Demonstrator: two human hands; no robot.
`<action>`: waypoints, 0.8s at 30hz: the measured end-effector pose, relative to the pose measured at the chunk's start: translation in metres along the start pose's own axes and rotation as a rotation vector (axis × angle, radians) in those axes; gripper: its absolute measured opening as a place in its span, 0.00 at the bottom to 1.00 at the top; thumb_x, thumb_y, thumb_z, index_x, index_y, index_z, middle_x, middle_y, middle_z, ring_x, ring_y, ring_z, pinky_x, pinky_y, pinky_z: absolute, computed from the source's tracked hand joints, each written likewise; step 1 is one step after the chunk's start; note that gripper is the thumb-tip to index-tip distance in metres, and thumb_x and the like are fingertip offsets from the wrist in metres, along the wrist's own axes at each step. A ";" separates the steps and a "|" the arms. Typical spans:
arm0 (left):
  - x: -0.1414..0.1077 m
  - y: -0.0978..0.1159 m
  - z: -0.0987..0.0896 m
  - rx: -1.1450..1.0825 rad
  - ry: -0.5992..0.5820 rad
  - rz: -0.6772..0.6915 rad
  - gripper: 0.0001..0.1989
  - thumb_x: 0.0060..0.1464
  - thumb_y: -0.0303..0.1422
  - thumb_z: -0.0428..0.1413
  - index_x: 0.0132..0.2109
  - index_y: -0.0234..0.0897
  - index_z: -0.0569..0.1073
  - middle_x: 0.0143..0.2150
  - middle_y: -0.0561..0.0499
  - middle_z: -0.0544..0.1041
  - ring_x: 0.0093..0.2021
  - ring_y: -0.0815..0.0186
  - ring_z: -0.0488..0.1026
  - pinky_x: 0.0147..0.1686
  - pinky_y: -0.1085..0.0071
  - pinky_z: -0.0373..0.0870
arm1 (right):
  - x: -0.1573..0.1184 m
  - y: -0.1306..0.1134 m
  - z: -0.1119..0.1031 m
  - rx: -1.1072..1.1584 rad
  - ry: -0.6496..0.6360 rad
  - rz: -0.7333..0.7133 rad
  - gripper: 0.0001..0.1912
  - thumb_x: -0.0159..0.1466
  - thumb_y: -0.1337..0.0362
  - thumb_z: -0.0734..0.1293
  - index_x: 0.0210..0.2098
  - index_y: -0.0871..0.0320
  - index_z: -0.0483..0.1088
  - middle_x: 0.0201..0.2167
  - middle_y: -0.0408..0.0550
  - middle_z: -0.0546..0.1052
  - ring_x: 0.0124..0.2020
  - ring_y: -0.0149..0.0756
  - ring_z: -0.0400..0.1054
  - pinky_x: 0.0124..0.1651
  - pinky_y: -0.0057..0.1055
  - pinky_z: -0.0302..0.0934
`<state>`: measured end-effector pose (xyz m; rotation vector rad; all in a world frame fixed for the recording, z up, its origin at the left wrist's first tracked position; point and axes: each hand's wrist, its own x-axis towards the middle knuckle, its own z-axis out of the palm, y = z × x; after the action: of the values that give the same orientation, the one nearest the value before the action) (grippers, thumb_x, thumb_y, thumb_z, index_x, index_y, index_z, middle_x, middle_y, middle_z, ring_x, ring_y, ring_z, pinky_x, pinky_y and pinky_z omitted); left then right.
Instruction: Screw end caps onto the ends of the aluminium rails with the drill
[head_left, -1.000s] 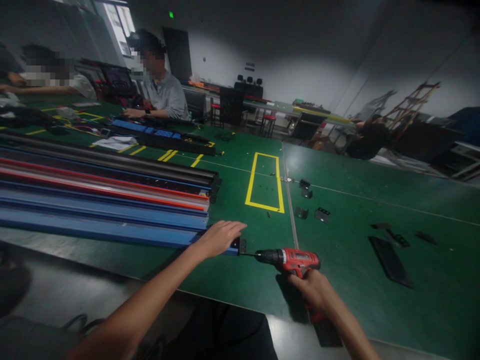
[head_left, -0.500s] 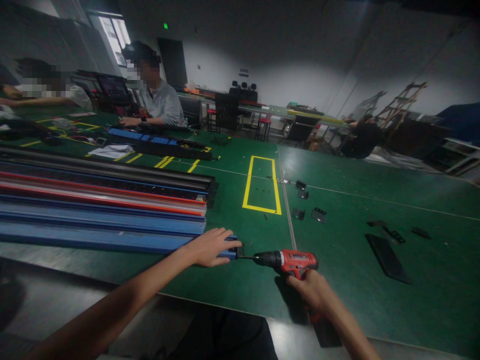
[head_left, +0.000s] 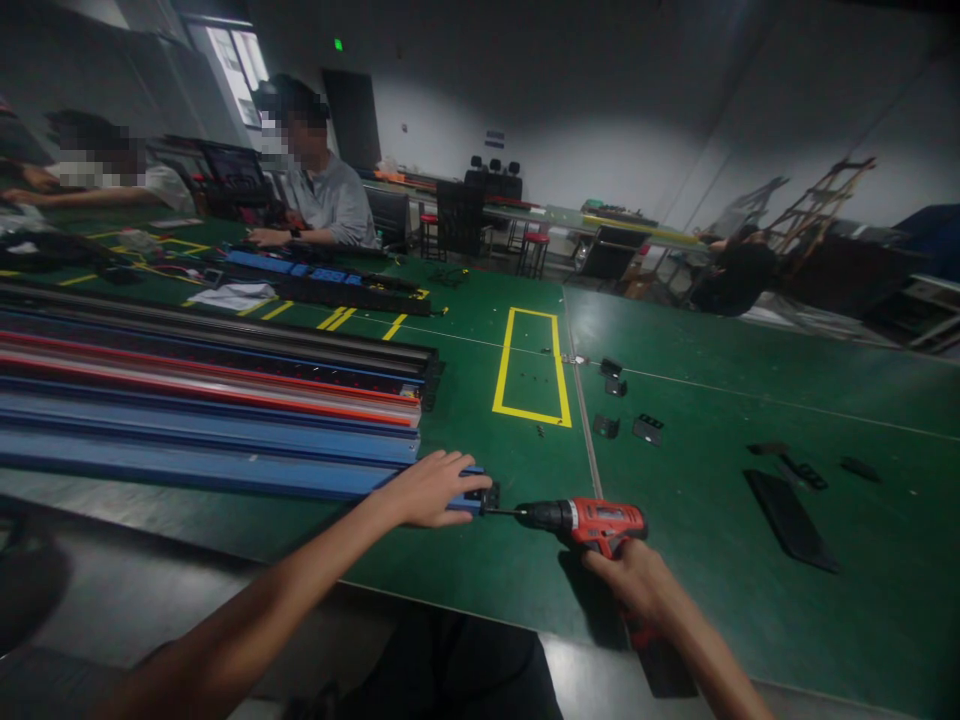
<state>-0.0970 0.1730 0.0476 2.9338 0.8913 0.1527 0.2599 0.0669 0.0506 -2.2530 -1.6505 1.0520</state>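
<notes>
My right hand [head_left: 637, 580] is closed round the handle of a red and black cordless drill [head_left: 611, 520], which lies level and points left. Its long thin bit [head_left: 506, 511] reaches the black end bracket [head_left: 491, 496] on the nearest blue rail [head_left: 300, 475]. My left hand [head_left: 435, 490] lies over that rail's end, fingers across the top and thumb along the near side, gripping it. Whether a screw sits at the bit's tip is too small to tell.
Blue, red and black rails [head_left: 225, 365] lie side by side at left. Right of the yellow tape rectangle [head_left: 499, 365] are small black brackets [head_left: 607, 427] and a black flat plate [head_left: 787, 520]. Two people [head_left: 334, 200] sit across the green table [head_left: 675, 370].
The whole view has shifted slightly, so everything appears a little farther right. Both hands keep their grips, and the drill bit stays at the rail's end bracket.
</notes>
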 end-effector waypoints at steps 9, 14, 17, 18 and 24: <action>0.000 0.000 0.001 -0.010 0.011 0.000 0.26 0.62 0.46 0.59 0.65 0.50 0.68 0.54 0.44 0.73 0.49 0.52 0.72 0.46 0.61 0.68 | -0.007 -0.013 -0.006 -0.017 0.006 0.009 0.14 0.64 0.60 0.66 0.24 0.56 0.64 0.20 0.40 0.69 0.23 0.31 0.62 0.27 0.28 0.54; 0.000 0.001 0.001 -0.004 0.008 -0.005 0.26 0.62 0.46 0.59 0.65 0.50 0.68 0.54 0.44 0.73 0.49 0.52 0.72 0.46 0.61 0.67 | -0.008 -0.013 -0.006 0.003 -0.011 0.015 0.13 0.64 0.58 0.65 0.25 0.56 0.66 0.21 0.41 0.71 0.23 0.32 0.64 0.27 0.28 0.55; 0.001 0.001 0.001 -0.001 0.003 -0.008 0.26 0.62 0.46 0.59 0.65 0.50 0.68 0.55 0.44 0.73 0.49 0.53 0.72 0.46 0.61 0.67 | -0.007 -0.010 -0.005 0.007 -0.026 0.023 0.14 0.64 0.57 0.64 0.25 0.55 0.65 0.20 0.41 0.70 0.22 0.32 0.63 0.25 0.28 0.53; 0.001 0.001 0.001 0.001 0.002 -0.008 0.26 0.62 0.46 0.59 0.65 0.50 0.68 0.55 0.44 0.73 0.50 0.53 0.72 0.46 0.62 0.67 | -0.007 -0.009 -0.005 0.008 -0.028 0.022 0.14 0.64 0.56 0.64 0.25 0.55 0.64 0.21 0.41 0.69 0.22 0.32 0.63 0.25 0.28 0.53; 0.001 0.001 0.001 0.009 -0.004 -0.010 0.26 0.62 0.46 0.60 0.65 0.50 0.68 0.54 0.44 0.73 0.49 0.53 0.72 0.45 0.61 0.67 | -0.008 -0.010 -0.006 0.015 -0.023 0.009 0.12 0.64 0.59 0.64 0.26 0.56 0.65 0.21 0.41 0.70 0.23 0.32 0.63 0.26 0.27 0.54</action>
<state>-0.0955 0.1722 0.0468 2.9365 0.9090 0.1429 0.2544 0.0654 0.0636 -2.2489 -1.6372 1.0932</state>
